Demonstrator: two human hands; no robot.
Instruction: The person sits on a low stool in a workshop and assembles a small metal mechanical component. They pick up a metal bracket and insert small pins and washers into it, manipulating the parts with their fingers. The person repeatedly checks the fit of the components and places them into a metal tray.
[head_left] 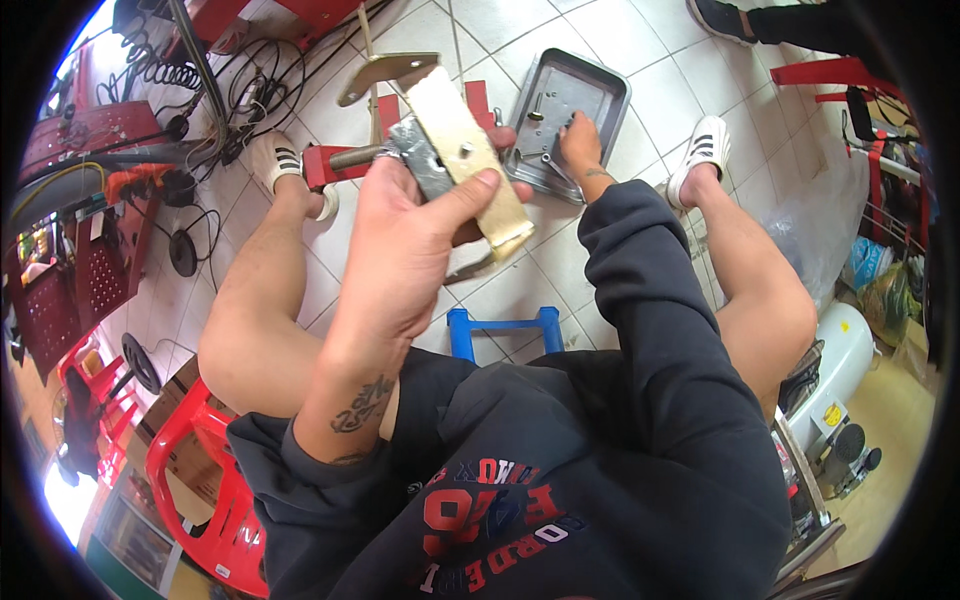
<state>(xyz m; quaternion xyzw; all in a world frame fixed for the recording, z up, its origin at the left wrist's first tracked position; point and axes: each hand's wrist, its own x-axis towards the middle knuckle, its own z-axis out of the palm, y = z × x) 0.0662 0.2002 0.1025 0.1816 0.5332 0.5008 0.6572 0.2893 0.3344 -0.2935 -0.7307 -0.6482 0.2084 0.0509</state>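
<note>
Raised in front of me, my left hand [415,215] is closed around a gold-coloured metal bracket [455,125], its thumb pressed on the flat face. The bracket has a small hole and bent ends, and a grey metal piece [422,155] lies against its side. Farther right, my right hand [582,150] reaches down into a grey metal tray [622,100] on the floor. Its fingers are curled together at the tray's near part; what they hold, if anything, is hidden. A bolt [537,106] and several small metal parts lie in the tray beside it.
A red metal frame with a grey bar [358,157] stands behind my left hand. Between my legs is a blue stand [505,325]. Black cables [260,90] and a red perforated cabinet [50,310] are left. A white tank [835,355] stands right; another person's shoe [722,20] is far right.
</note>
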